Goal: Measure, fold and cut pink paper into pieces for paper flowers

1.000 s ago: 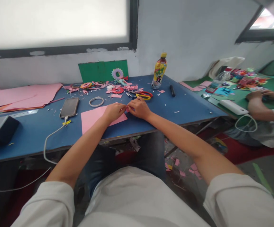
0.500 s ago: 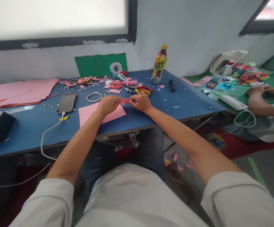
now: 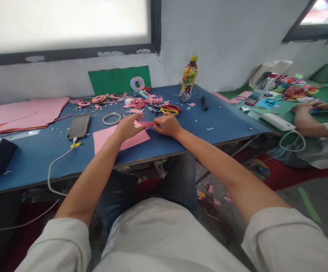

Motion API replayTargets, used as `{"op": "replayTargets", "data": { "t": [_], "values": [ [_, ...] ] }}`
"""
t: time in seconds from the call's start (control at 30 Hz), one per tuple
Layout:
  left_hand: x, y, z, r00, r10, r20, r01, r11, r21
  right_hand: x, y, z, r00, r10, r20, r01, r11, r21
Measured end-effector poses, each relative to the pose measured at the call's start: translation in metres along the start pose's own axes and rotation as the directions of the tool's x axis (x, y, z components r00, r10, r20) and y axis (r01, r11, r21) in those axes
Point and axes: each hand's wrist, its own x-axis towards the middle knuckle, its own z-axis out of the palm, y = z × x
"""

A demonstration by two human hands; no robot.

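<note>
Right hand (image 3: 167, 124) pinches a pink strip (image 3: 147, 124), left hand (image 3: 127, 127) half-open.

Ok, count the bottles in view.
2: a yellow-capped bottle stands near the far right corner of the blue table; a red-capped bottle is on the green table. Others may be hidden.

Is blue table (image 3: 199, 130); carries upright bottle (image 3: 188, 80); left of bottle, scissors (image 3: 163, 110), pink sheet (image 3: 131, 141) and phone (image 3: 78, 126); right, black marker (image 3: 205, 103).
</note>
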Motion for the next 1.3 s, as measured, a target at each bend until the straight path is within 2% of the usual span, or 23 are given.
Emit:
{"op": "replayTargets", "data": {
  "t": [0.17, 0.27, 0.37, 0.47, 0.63, 0.87, 1.07, 1.17, 1.3],
  "values": [
    [0.005, 0.001, 0.0, 1.0, -0.013, 0.012, 0.013, 1.0, 0.016, 0.003, -0.002, 0.002, 1.0, -0.025, 0.015, 0.025, 1.0, -0.014],
    [0.004, -0.013, -0.013, 0.993, -0.088, -0.08, 0.09, 0.996, 0.014, 0.004, 0.002, 0.002, 1.0, 0.009, 0.011, -0.009, 1.0, -0.009],
    [0.001, -0.03, -0.026, 0.956, -0.191, -0.221, 0.196, 0.981, 0.001, 0.002, 0.009, 0.0, 0.997, 0.079, -0.006, -0.079, 0.997, -0.006],
    [-0.003, -0.042, -0.031, 0.931, -0.247, -0.268, 0.251, 0.968, -0.022, 0.0, 0.012, -0.001, 0.991, 0.13, -0.021, -0.13, 0.991, 0.009],
    [-0.001, -0.045, -0.023, 0.944, -0.265, -0.197, 0.261, 0.964, -0.047, 0.002, 0.011, 0.002, 0.992, 0.122, -0.016, -0.122, 0.992, 0.043],
    [0.01, -0.03, -0.012, 0.984, -0.169, -0.049, 0.168, 0.985, -0.031, 0.005, 0.016, 0.003, 0.986, 0.15, -0.07, -0.143, 0.985, 0.092],
    [0.01, -0.016, 0.005, 0.993, -0.093, 0.078, 0.099, 0.992, -0.074, 0.004, 0.019, 0.005, 0.985, 0.145, -0.089, -0.124, 0.97, 0.208],
    [0.008, -0.014, 0.008, 0.992, -0.101, 0.078, 0.108, 0.99, -0.089, 0.003, 0.02, 0.006, 0.986, 0.137, -0.092, -0.108, 0.959, 0.263],
    [0.008, -0.017, 0.0, 0.991, -0.133, 0.016, 0.134, 0.986, -0.097, 0.005, 0.019, 0.002, 0.989, 0.106, -0.103, -0.069, 0.946, 0.318]
  ]
}}
